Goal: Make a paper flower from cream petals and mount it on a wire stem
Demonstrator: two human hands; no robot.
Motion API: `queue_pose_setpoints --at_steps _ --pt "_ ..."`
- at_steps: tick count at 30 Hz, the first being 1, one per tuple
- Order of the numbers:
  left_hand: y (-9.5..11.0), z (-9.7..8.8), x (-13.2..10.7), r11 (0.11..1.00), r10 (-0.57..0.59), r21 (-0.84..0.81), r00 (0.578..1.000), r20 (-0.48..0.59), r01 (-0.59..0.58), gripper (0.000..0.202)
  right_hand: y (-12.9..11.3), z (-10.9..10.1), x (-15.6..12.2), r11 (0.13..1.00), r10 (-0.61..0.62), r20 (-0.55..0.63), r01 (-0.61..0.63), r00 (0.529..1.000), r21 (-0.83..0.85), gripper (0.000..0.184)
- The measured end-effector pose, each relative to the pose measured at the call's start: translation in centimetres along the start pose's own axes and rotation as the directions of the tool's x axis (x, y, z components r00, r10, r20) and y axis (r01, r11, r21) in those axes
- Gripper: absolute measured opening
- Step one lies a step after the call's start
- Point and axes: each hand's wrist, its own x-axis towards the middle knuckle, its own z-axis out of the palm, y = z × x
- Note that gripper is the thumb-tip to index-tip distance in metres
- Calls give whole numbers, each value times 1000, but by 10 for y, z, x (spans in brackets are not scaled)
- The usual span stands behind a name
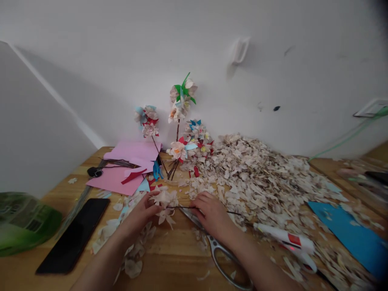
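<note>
A pale handmade flower (165, 201) on a thin dark stem (178, 207) lies sideways between my hands, low over the table. At its blossom end, my left hand (149, 209) has its fingers closed on the petals. My right hand (208, 210) pinches the stem, whose free end sticks out to the right past the hand. Scissors (222, 258) lie on the table beneath my right hand and forearm, their blades partly hidden. To the right rests a white glue gun (285, 238) with a red light on it.
A large heap of pale dried petals (254, 165) covers the right back. Finished flowers (182, 101) lean on the wall. Pink paper (130, 150), a black phone (74, 236) and a green container (27, 224) are leftward; blue card (348, 238) lies right.
</note>
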Motion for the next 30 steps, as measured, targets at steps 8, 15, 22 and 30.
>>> queue_pose_setpoints --at_steps 8,15,22,30 --pt "-8 -11 1 997 55 -54 998 4 -55 60 1 3 -5 1000 2 11 -2 1000 -21 10" --pt "-20 -21 6 991 66 -116 998 -17 -67 59 -1 11 -6 999 8 51 -5 999 -41 10" --pt "-16 -20 -5 993 95 -55 990 -102 -101 54 -2 14 -7 998 10 76 -5 997 -63 9" --pt "-7 -14 -24 973 191 -78 947 -259 -217 45 0 17 -9 997 -9 84 16 996 -79 6"
